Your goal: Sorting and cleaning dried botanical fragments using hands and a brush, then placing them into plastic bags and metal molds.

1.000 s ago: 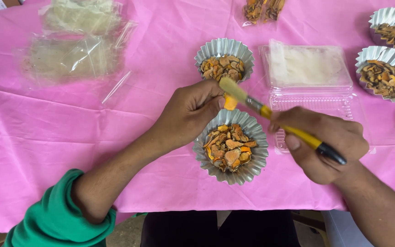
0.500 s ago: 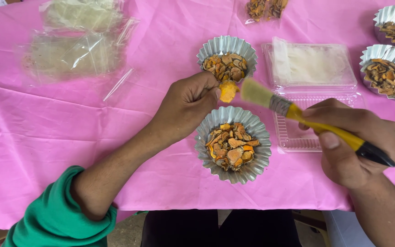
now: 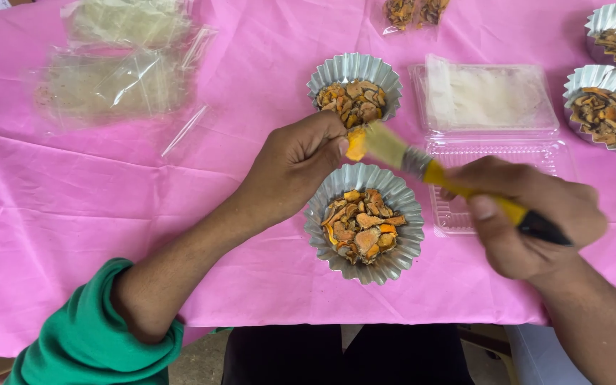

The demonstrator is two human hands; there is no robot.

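Note:
My left hand point(image 3: 295, 165) pinches a small orange dried slice point(image 3: 355, 145) just above the near fluted foil cup point(image 3: 363, 222), which holds several orange and brown dried slices. My right hand point(image 3: 529, 214) grips a brush with a yellow handle point(image 3: 465, 187). Its pale bristles touch the orange slice. A second foil cup point(image 3: 354, 88) with similar slices stands right behind my left hand.
A pink cloth point(image 3: 73, 214) covers the table. An open clear plastic box point(image 3: 490, 107) lies right of the cups. Two more filled foil cups point(image 3: 607, 110) sit at the far right. Crumpled clear bags point(image 3: 108, 78) lie at the back left.
The brush has swung away to the right and come back against the slice. My left hand with the slice has held nearly still above the near cup.

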